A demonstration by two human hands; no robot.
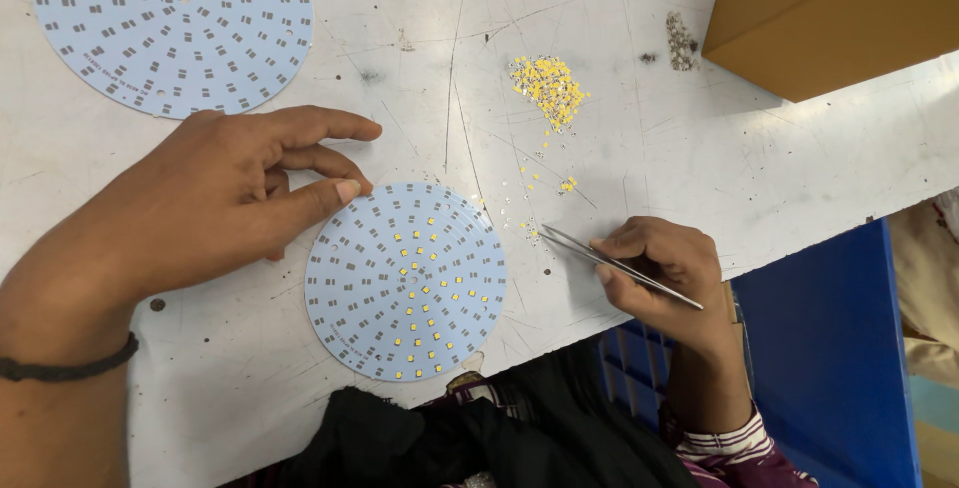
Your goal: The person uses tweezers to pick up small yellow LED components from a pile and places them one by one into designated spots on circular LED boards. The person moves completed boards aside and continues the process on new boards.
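Pale-blue round LED board (405, 283) on scratched white table (699, 158).
Left hand (215, 198) fingertips steady board's edge, gripping nothing; right hand (664, 268) pinches steel tweezers (614, 265) shut near loose yellow chips (547, 86).

A second round board (172, 26) (bare pads), a cardboard box (834, 8) and a blue crate (829, 348)

A round board (405, 281) lies on the desk (699, 148) near its front edge. The left hand (215, 198) touches the board's left rim. The right hand (664, 268) holds tweezers (614, 265) just right of it. A pile of tiny parts (547, 86) lies behind. Another round board (172, 26) sits at the back left corner, a box (829, 13) at the back right.
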